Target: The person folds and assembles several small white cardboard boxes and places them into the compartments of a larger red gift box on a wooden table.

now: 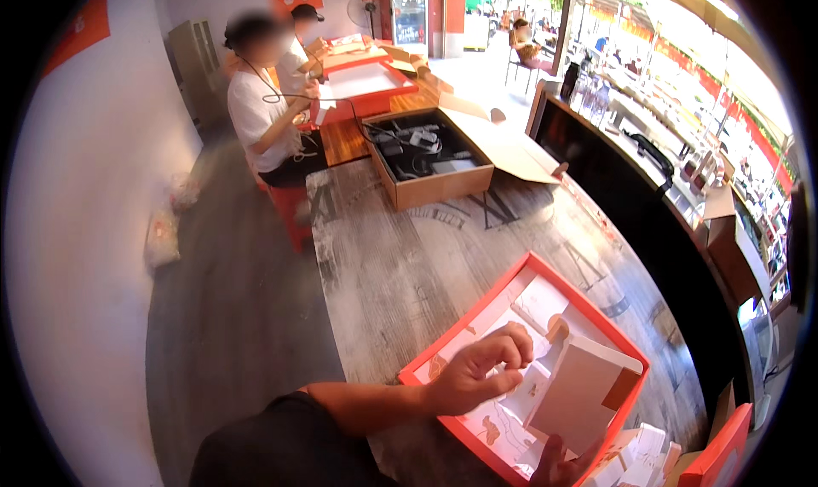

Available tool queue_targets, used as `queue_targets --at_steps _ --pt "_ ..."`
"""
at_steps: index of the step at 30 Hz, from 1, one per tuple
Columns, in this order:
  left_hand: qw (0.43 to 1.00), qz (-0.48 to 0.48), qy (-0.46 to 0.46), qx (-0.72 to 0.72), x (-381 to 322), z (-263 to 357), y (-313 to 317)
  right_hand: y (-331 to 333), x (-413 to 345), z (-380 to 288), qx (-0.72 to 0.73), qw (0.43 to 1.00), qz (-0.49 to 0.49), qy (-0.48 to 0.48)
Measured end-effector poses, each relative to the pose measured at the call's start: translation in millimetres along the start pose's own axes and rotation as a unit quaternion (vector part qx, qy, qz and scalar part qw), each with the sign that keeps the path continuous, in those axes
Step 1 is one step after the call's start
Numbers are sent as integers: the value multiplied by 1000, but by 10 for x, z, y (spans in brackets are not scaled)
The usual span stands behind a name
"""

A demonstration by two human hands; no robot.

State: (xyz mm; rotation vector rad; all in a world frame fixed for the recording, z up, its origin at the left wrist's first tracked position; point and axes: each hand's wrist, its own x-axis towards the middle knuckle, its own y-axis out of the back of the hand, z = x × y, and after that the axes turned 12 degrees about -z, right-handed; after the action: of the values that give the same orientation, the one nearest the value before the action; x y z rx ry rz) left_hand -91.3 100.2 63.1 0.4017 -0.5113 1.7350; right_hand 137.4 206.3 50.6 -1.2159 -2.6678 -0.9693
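Note:
My left hand is above a shallow red-rimmed box, fingers curled, thumb apart, nothing visible between them. At the lower right, my right hand grips the near end of a small white carton. That carton is tilted over the box, a brown patch near one corner and a flap raised at its far end. Inside the box lie white cartons with printed brown line patterns. The left hand and the held carton hide some of them.
More white cartons and a red panel lie by the lower right. Farther along the wooden table is a cardboard box of cables and devices. Two people sit beyond it near another red box. A counter borders the right.

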Motion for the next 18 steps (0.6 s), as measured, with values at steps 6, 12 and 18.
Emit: queue_targets --at_steps 6,12,18 --pt "996 -64 48 47 -29 -119 -155 47 -14 -170 -19 998 -51 -8" --pt "998 -44 51 18 -66 -159 -255 -3 -124 135 45 995 -85 2" --pt "996 -63 29 54 -26 -156 -240 40 -117 111 48 989 -137 -1"
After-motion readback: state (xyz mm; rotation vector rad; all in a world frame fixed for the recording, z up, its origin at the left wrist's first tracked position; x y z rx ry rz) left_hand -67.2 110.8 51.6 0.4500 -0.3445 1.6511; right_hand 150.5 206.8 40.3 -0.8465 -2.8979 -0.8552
